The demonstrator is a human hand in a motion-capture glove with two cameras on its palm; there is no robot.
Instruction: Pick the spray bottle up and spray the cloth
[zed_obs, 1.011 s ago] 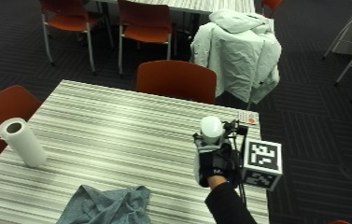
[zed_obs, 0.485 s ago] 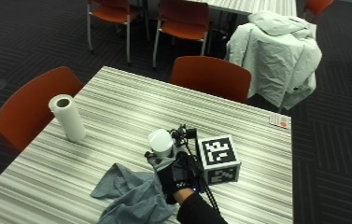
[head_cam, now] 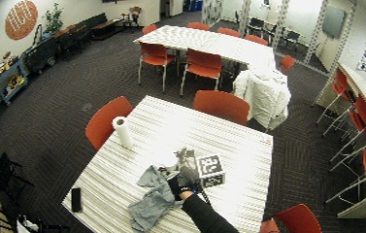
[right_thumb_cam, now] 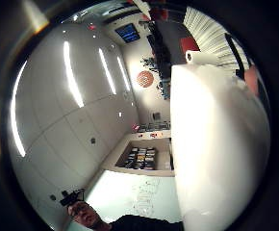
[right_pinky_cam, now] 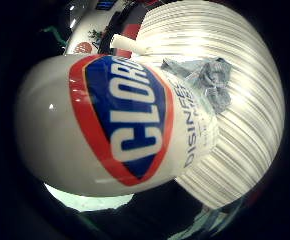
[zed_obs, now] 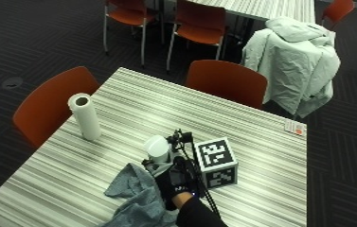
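Your gloved right hand [zed_obs: 177,182] grips the spray bottle [zed_obs: 156,147] just beside the cloth [zed_obs: 137,194], paper towel roll [zed_obs: 85,116] well apart.

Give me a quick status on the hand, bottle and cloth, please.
Right hand grips the spray bottle. Cloth crumpled on the table beside it. Nothing between them.

The striped table [zed_obs: 241,118] carries a crumpled grey-blue cloth [zed_obs: 137,198] lying just beside the gloved right hand [zed_obs: 177,182], on its thumb side. A paper towel roll [zed_obs: 84,116] stands upright well beyond the cloth, near the table edge. A small card [zed_obs: 295,127] lies at the far corner, well apart from the hand.
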